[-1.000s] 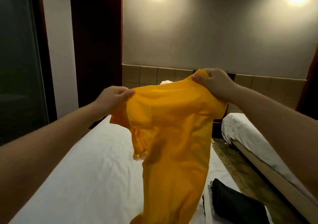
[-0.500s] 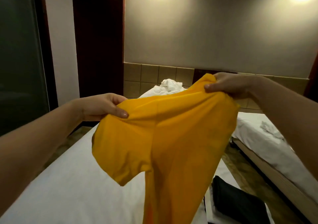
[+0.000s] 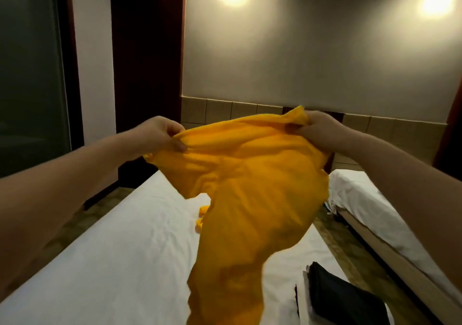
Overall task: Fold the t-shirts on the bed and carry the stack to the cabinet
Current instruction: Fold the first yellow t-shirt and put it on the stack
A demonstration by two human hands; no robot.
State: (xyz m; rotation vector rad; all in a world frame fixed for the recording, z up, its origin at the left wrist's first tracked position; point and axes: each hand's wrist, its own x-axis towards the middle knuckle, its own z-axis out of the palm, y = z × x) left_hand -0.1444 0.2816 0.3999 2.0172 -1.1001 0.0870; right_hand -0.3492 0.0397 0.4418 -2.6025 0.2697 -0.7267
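A yellow t-shirt point(image 3: 255, 199) hangs in the air above the white bed point(image 3: 120, 262). My left hand point(image 3: 160, 132) pinches its upper left edge. My right hand point(image 3: 317, 129) grips a bunched upper right corner. The cloth sags between my hands and trails down toward the bottom of the view. A stack of folded shirts point(image 3: 340, 297), black on top with white beneath, lies on the bed's near right corner.
A second bed point(image 3: 360, 199) with white sheets stands to the right across a narrow strip of floor point(image 3: 335, 234). A dark wooden panel point(image 3: 147, 62) and a glass door point(image 3: 30, 69) stand at the left. A tiled headboard wall runs behind.
Both hands have shifted along the top edge of the yellow shirt, and the cloth has swung and bunched more. The view has tilted, hiding the white bundle at the bed's far end.
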